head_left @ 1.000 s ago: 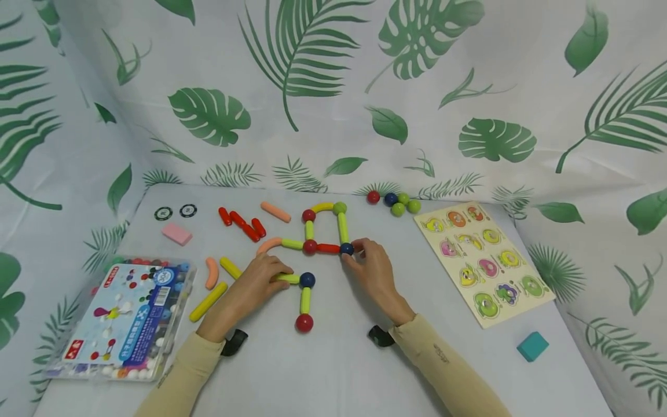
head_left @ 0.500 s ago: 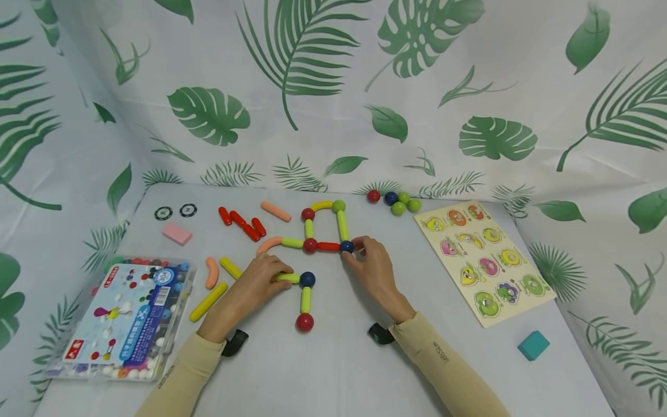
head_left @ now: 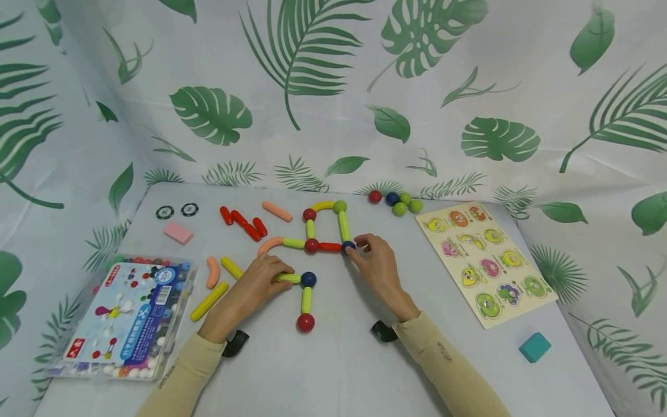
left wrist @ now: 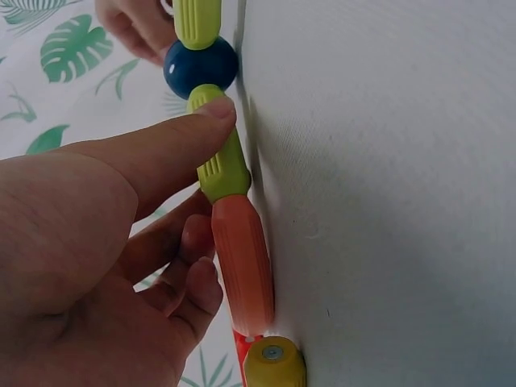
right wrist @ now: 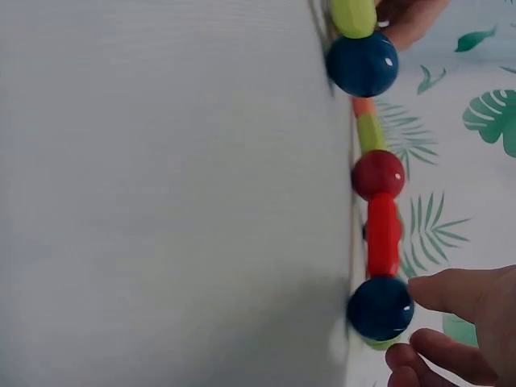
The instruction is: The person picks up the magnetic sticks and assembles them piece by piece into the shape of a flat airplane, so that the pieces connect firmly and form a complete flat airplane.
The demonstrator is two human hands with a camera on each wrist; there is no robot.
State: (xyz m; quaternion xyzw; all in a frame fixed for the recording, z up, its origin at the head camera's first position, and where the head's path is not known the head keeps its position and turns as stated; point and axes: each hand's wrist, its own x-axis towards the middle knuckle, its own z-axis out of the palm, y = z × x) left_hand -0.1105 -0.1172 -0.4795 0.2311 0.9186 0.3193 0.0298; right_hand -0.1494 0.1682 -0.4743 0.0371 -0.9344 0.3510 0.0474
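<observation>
The right hand (head_left: 382, 267) has its thumb and fingertips (right wrist: 451, 292) curled round the blue ball (head_left: 347, 247) at the right end of the short red stick (head_left: 329, 247), pinching it where it lies on the white table (head_left: 339, 359). A yellow-green stick (head_left: 343, 226) rises from that ball to a green ball (head_left: 340, 206), and a curved yellow stick (head_left: 323, 205) runs from there to a red ball (head_left: 310, 215), closing a small frame with the red ball (head_left: 311, 245) below.

The left hand (head_left: 250, 292) lies flat with its thumb (left wrist: 161, 153) pressing the side of a lime stick (head_left: 288, 278); the other fingers curl loosely beneath it, so the stick sits lightly pinched between them. That stick joins a second blue ball (head_left: 308, 280), from which another lime stick (head_left: 306, 299) runs down to a red ball (head_left: 305, 322). In the left wrist view an orange stick (left wrist: 242, 274) lies end to end with the held one.

Further out lie loose red sticks (head_left: 245, 223), a yellow stick (head_left: 208, 302), a cluster of balls (head_left: 397, 202), a fruit puzzle board (head_left: 487, 263), a teal block (head_left: 534, 347), a pink eraser (head_left: 178, 233) and the clear box (head_left: 125, 315) of parts
</observation>
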